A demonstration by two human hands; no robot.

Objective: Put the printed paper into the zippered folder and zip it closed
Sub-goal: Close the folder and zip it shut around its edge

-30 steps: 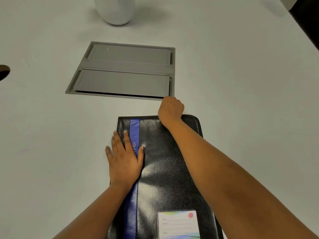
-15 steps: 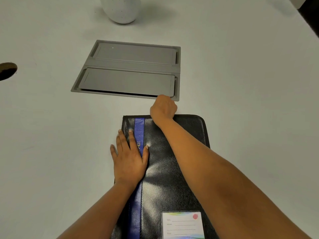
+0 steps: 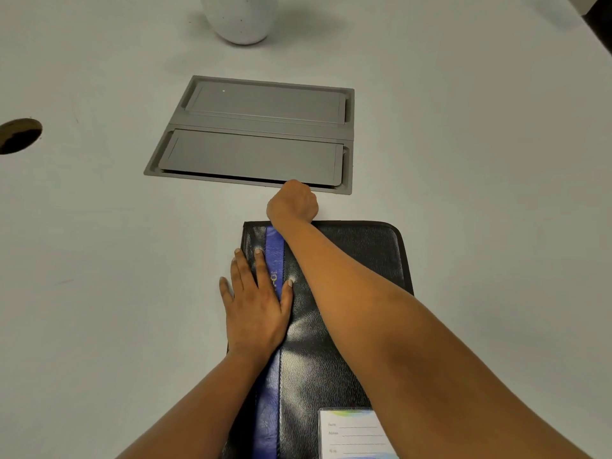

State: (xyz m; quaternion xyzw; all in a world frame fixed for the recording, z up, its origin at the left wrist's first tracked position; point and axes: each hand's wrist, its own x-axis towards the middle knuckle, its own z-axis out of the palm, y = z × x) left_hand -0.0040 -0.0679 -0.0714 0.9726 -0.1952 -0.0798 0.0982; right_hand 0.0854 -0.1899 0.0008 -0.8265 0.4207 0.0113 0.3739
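A black zippered folder (image 3: 347, 276) with a blue stripe (image 3: 275, 241) lies closed flat on the white table, a name card (image 3: 351, 432) in a pocket at its near end. My left hand (image 3: 256, 306) presses flat on the folder's left side, fingers straight. My right hand (image 3: 293, 205) is curled into a fist at the folder's far edge, above the blue stripe, where the zipper runs. The zipper pull is hidden under that fist. No printed paper shows.
A grey hatch with two flaps (image 3: 258, 134) is set into the table just beyond the right hand. A white speckled vase (image 3: 240, 14) stands at the far edge. A round cable hole (image 3: 18, 135) opens at the left.
My right fist has slid left along the folder's far edge, from near the middle to above the blue stripe. The left hand stays pressed on the folder.
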